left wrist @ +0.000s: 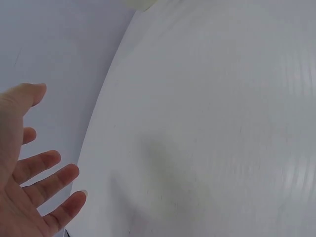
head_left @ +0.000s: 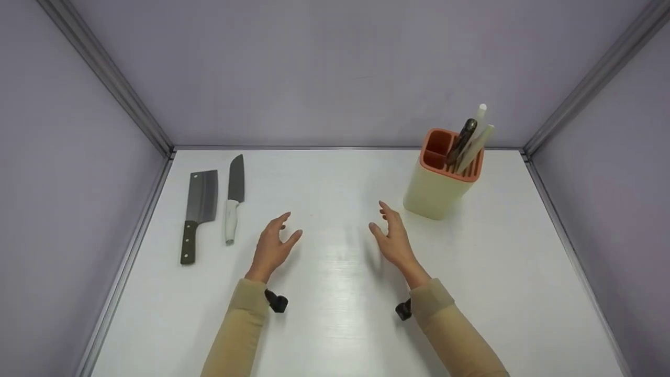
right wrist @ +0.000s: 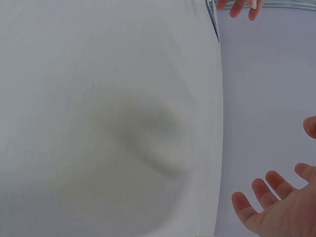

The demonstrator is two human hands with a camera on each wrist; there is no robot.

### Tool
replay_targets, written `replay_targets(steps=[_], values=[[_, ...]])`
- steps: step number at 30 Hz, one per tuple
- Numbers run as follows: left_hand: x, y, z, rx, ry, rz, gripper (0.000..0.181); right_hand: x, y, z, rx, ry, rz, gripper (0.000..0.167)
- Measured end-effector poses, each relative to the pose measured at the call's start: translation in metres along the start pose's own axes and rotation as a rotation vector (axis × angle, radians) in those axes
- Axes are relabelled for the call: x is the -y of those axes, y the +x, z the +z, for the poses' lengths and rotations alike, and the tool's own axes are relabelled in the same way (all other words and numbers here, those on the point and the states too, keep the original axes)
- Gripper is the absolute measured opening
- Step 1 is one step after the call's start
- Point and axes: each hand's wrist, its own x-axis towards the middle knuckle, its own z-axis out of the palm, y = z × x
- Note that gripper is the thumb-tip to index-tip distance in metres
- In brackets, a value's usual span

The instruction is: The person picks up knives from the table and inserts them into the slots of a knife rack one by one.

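Note:
My left hand [head_left: 272, 247] hovers over the white table with fingers spread and relaxed, holding nothing. To its left lie a white-handled kitchen knife [head_left: 231, 222] and, farther out, a cleaver [head_left: 202, 196] with a dark riveted handle; both blades point away from me. My right hand [head_left: 394, 242], equally loose and bare, is nearest to a cream knife block [head_left: 435, 192] with an orange top. Several handles stick up from that block, including a dark brown one [head_left: 462, 137] and a pale one [head_left: 476, 148]. In the left wrist view, loosely bent fingers [left wrist: 64, 212] touch nothing.
The white table [head_left: 335, 324] meets a grey back wall [head_left: 335, 78] and side walls with metal-framed corners. The knife block stands at the back right, near the rear edge. Open orange compartments [head_left: 437, 149] show on the left of its top.

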Motion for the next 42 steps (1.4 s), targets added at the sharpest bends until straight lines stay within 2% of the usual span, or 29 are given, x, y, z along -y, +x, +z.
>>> replay_targets(steps=[6,17,21,25,29,33,36,37,42], values=[[0.019,0.0,-0.018,-0.043,0.069,-0.035,0.06,0.004,0.001,0.014,0.05,0.025,0.011,0.058],[0.041,0.007,-0.045,-0.251,0.224,-0.095,0.052,0.006,0.001,0.032,0.167,0.062,-0.007,0.058],[0.049,0.01,-0.053,-0.285,0.274,-0.133,0.056,0.007,0.002,0.037,0.21,0.104,0.003,0.058],[0.056,0.013,-0.058,-0.247,0.307,-0.196,0.063,0.007,0.003,0.042,0.249,0.138,0.021,0.057],[0.059,0.015,-0.06,-0.136,0.317,-0.233,0.069,0.007,0.004,0.049,0.269,0.142,0.021,0.058],[0.06,0.014,-0.056,-0.039,0.344,-0.228,0.073,0.015,0.002,0.052,0.28,0.15,0.017,0.058],[0.059,0.013,-0.05,-0.03,0.365,-0.203,0.073,0.017,0.001,0.054,0.295,0.125,0.018,0.058],[0.058,0.013,-0.049,-0.035,0.368,-0.194,0.072,0.012,0.003,0.056,0.302,0.107,0.01,0.059],[0.054,0.013,-0.042,-0.049,0.353,-0.143,0.065,0.014,0.002,0.057,0.315,0.088,-0.002,0.059]])
